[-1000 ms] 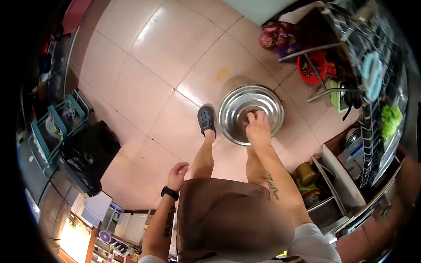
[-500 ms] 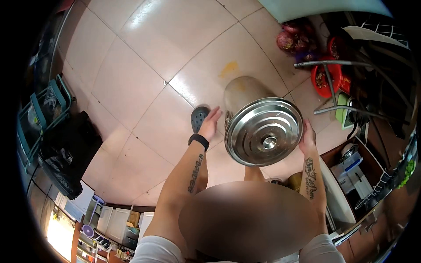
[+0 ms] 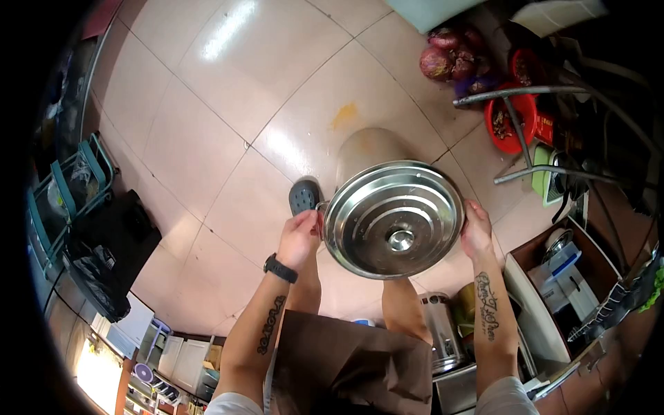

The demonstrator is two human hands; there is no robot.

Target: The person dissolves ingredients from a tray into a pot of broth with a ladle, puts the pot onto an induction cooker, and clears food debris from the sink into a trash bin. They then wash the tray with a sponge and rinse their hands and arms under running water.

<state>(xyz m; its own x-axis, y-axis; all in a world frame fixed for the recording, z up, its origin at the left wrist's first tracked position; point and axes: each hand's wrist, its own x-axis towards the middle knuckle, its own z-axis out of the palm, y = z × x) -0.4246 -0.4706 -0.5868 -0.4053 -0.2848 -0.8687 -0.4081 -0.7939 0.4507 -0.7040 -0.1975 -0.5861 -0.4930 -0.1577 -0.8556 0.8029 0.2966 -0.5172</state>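
A tall stainless steel stockpot [image 3: 372, 146] stands in front of me, capped by a round, stepped metal lid [image 3: 387, 220] with a knob in the middle. My left hand [image 3: 299, 234], a dark watch on its wrist, is closed on the pot's side handle [image 3: 321, 207] at the left rim. On the opposite side my right hand [image 3: 476, 232] wraps the pot's edge just below the lid; its fingertips and any handle there are hidden behind the rim.
Red onions [image 3: 443, 61], a red bowl [image 3: 512, 121] and a metal rack frame [image 3: 519, 131] are at the upper right. An open drawer [image 3: 532, 304] lies by my right arm, a metal container [image 3: 439, 325] by my leg. A black bag [image 3: 114, 242] is at left.
My left hand has gone from open beside the pot to closed on its handle. My right hand has come closer around the right side. The view has shifted slightly.
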